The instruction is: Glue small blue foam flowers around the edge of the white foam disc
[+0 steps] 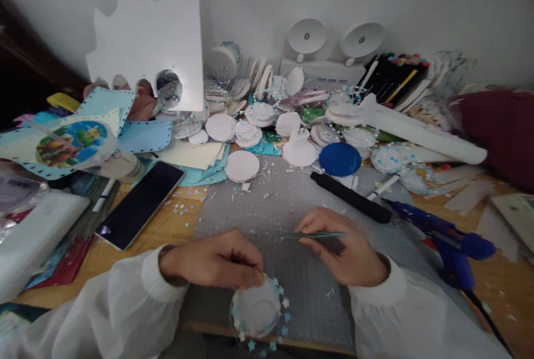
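The hands are apart. At the front edge of the counter (177, 228), the left hand (217, 261) pinches a white disc (256, 309) by its far rim, seemingly to keep its flower trim (286, 317) uncovered. The right hand (348, 256) grips tweezers (323, 235), tips pointing leftward.

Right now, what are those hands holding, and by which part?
The left hand pinches the flower-trimmed white disc at its far edge; the right hand holds what look like slim tweezers partway along, nearer the tips.
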### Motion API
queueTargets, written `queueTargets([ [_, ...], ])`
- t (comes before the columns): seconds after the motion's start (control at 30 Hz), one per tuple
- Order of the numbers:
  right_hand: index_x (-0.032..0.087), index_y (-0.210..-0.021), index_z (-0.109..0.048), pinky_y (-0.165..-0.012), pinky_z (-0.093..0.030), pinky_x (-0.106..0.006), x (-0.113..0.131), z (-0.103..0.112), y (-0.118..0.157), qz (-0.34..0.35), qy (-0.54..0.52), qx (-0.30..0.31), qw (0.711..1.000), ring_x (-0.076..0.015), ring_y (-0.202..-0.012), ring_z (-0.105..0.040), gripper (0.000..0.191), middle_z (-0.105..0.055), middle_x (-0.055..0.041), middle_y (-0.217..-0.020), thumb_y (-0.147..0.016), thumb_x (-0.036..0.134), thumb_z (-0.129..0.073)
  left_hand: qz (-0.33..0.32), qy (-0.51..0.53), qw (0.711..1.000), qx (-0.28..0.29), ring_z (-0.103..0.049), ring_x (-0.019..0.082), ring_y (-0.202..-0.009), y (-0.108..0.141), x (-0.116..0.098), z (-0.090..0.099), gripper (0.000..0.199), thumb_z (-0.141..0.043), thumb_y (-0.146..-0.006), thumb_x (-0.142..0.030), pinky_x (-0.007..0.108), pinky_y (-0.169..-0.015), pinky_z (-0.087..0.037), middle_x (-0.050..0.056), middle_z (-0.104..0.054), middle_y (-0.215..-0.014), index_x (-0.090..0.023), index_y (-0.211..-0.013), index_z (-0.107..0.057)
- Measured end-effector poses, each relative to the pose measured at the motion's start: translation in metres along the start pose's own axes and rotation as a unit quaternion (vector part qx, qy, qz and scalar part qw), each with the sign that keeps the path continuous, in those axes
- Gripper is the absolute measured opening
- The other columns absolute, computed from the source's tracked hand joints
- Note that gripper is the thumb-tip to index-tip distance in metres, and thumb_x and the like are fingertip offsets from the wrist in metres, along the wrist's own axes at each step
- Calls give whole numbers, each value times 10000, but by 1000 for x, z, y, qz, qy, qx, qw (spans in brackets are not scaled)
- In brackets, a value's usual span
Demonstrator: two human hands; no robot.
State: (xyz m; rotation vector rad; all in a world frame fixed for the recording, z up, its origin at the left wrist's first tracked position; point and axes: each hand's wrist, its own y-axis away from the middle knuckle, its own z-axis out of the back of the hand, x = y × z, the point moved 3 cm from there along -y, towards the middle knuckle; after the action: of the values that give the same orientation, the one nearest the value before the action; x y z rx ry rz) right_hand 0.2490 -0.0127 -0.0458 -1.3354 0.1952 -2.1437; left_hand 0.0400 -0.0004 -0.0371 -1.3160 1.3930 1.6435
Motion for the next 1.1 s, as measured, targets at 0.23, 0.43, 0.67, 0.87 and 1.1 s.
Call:
queueTargets([
  [0.23, 236, -828, -604, -598, -495, -313, 2, -5, -1, 29, 34, 13, 999, -175, -675, -635, 137, -691, -41, -745, -808, 104, -576, -50, -75, 995, -35, -320, 70, -500, -7, 4, -3, 309, -481, -907, -290, 189, -457, -254, -48, -371, -545, -142, -636, -473],
  [0.43, 232, -814, -608, -584, -512, -308, 3, -1, 0, 0, 19, -48, 999, -170, -663, -642, 150, -689, -42, -733, -809, 84, -583, -133, -330, 927, -120, -365, 98, -495, -10, 9, -3, 365, -446, -924, -277, 267, -506, -230, -35, -372, -511, -170, -581, -382],
  [0.67, 225, -827, -617, -589, -520, -309, 4, 2, 2, -4, 5, -67, 998, -173, -684, -647, 149, -689, -44, -750, -795, 80, -611, -139, -408, 861, -270, -400, 102, -494, -6, 7, 5, 374, -423, -940, -269, 274, -521, -245, -20, -436, -516, -165, -581, -432],
  [0.87, 231, -835, -589, -618, -501, -302, -2, -7, 2, 16, 26, -2, 1000, -165, -700, -631, 145, -677, -34, -767, -796, 94, -617, -113, -255, 863, -422, -438, 93, -524, 5, 5, 14, 346, -376, -964, -262, 217, -519, -320, -21, -492, -570, -138, -716, -584],
  [1.1, 204, -821, -584, -635, -492, -268, -1, -13, 3, 19, 24, -22, 999, -141, -696, -620, 143, -656, -28, -740, -809, 62, -593, -119, -195, 862, -452, -463, 87, -548, 3, 5, 16, 290, -430, -926, -237, 193, -518, -346, -8, -563, -620, -122, -752, -632],
])
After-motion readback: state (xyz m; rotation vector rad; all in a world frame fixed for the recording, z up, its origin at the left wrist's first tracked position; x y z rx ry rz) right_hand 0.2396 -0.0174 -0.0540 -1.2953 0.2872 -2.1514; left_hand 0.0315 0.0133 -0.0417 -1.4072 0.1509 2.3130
